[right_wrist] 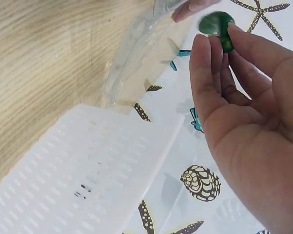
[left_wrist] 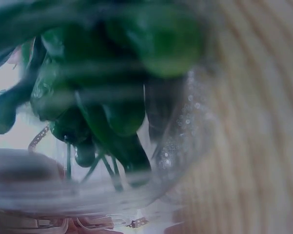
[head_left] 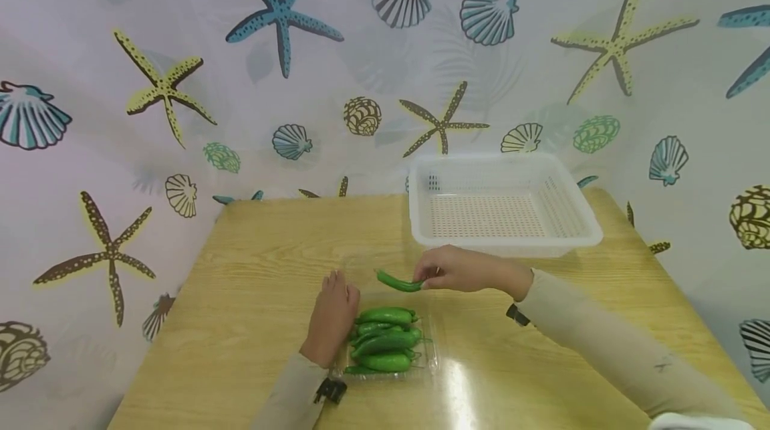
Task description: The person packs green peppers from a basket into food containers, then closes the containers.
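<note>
My right hand (head_left: 448, 268) pinches one green chili pepper (head_left: 398, 282) by its end, between thumb and fingertips, above the back part of a clear plastic box. In the right wrist view the pinched pepper (right_wrist: 218, 29) is seen nearly end-on. Several more green peppers (head_left: 385, 343) lie side by side in the clear box (head_left: 434, 356). Along the left side of that box rests my left hand (head_left: 333, 313), its fingers extended forward. The left wrist view shows peppers (left_wrist: 122, 117) close up through the clear plastic, partly blurred.
A white perforated plastic basket (head_left: 505, 241) stands at the back right of the wooden table (head_left: 271, 249). Behind the table hangs a curtain (head_left: 337, 89) printed with shells and starfish. Light glares on the tabletop right of the box.
</note>
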A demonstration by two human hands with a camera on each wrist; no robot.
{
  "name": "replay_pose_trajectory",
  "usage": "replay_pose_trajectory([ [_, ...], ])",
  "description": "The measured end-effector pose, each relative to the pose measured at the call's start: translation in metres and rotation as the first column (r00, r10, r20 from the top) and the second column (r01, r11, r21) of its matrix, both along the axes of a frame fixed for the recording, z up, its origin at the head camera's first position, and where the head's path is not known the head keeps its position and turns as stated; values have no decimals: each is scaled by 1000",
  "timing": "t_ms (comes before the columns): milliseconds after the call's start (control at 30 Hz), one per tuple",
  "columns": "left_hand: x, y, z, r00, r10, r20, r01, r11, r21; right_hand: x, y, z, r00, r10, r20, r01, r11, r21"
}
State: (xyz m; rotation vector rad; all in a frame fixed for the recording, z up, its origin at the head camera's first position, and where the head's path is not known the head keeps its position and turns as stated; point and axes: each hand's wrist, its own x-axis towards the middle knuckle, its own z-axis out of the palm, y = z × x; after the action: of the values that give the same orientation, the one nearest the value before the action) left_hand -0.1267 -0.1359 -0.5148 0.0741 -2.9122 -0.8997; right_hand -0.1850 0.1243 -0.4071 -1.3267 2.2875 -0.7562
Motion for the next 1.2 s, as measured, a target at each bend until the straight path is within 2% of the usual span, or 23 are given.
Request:
replay_pose_trajectory([
  [200,1,0,4,1000,-2,-12,2,1000,4,7,-10,-12,998,58,15,-59,998,29],
  [400,3,-1,5,1000,-7,-14,7,1000,21,10,-16,-23,997,77,-9,-78,997,-2],
  [633,2,-1,3,1000,-7,-7,7,1000,23,14,-23,-32,997,69,31,-69,997,-19],
  [833,1,0,2,1000,2,1,-2,1000,8,15,-26,-33,999,39,9,-39,999,10],
  [1100,0,0,0,999,-7,-38,7,1000,-1,18,-27,-33,999,40,-9,-40,999,25],
  [1200,0,0,0,999,-5,-32,5,1000,-4,19,-27,-33,999,39,-13,-38,999,35],
])
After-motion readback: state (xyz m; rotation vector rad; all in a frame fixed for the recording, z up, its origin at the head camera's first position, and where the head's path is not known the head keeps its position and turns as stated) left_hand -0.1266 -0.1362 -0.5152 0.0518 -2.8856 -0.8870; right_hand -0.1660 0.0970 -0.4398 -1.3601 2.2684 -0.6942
